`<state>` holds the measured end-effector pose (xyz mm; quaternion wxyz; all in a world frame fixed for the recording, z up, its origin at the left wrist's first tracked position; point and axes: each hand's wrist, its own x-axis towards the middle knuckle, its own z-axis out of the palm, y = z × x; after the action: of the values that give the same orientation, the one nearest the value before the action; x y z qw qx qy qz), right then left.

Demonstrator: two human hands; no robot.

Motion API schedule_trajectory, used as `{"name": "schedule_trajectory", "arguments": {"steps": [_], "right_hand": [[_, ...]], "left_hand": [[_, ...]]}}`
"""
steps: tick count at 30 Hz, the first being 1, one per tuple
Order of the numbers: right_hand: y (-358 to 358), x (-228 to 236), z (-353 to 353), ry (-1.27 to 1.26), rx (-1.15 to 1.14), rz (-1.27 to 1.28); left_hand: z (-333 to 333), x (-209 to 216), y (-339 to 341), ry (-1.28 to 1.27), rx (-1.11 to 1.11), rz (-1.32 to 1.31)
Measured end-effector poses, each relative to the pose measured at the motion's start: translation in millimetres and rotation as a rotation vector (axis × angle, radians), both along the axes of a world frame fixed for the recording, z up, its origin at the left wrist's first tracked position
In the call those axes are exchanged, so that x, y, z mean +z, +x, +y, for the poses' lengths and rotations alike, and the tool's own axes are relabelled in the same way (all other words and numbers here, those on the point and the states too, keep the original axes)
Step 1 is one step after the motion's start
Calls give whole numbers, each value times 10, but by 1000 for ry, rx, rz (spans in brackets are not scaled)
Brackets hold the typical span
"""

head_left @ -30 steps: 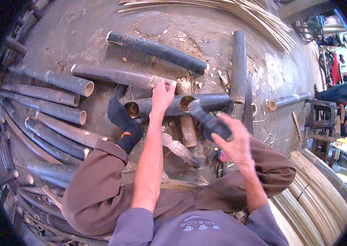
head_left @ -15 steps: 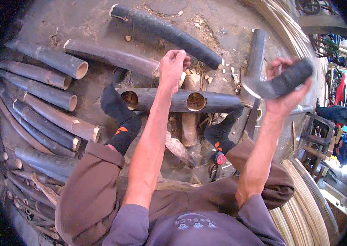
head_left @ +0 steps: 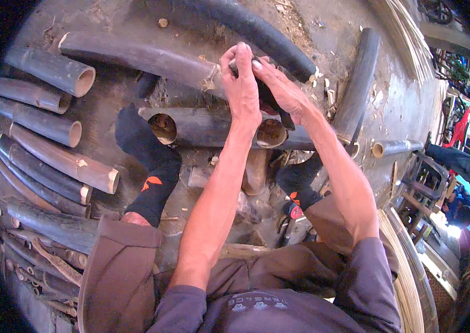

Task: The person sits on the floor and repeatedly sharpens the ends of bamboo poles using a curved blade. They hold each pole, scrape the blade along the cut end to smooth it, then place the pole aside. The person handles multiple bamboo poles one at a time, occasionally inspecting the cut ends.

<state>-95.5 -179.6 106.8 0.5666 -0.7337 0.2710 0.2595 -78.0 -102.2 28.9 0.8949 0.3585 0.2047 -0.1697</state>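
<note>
Both my hands meet in front of me around a short, dark, rounded piece [head_left: 268, 95] that looks like bamboo. My left hand [head_left: 241, 89] closes on its left side, fingers bent over the far end. From the right, my right hand [head_left: 285, 89] wraps over it, and most of the piece is hidden. Just below the hands lies a thick dark bamboo pole [head_left: 201, 126] with two round holes cut in its upper side. It lies crosswise between my feet in black socks, over a lighter upright-pointing bamboo length [head_left: 256, 169].
Several cut bamboo lengths [head_left: 60, 161] lie at the left. Beyond the hands are a brown pole [head_left: 140, 58] and a black pole [head_left: 257, 30]. Another pole [head_left: 360, 83] lies at right, near wood chips. Thin strips [head_left: 404, 266] sit by my right knee. A person [head_left: 462, 161] is at far right.
My right hand has brought the dark piece from the right to the middle. My left hand has moved slightly right and up and now closes on it too. The view has shifted somewhat.
</note>
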Motion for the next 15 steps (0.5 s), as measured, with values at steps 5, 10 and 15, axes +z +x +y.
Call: {"name": "schedule_trajectory", "arguments": {"steps": [5,10,15], "right_hand": [[-246,-577,-217,7,-223,-219],[-433,-502,-238,13,-405,-376],[-124,-437,-167,97,-31,-260]], "left_hand": [[-361,-261,-13,93,-6,-25],[-526,-123,-43,240,-70,-305],[-189,22,6,100,250,-127]]}}
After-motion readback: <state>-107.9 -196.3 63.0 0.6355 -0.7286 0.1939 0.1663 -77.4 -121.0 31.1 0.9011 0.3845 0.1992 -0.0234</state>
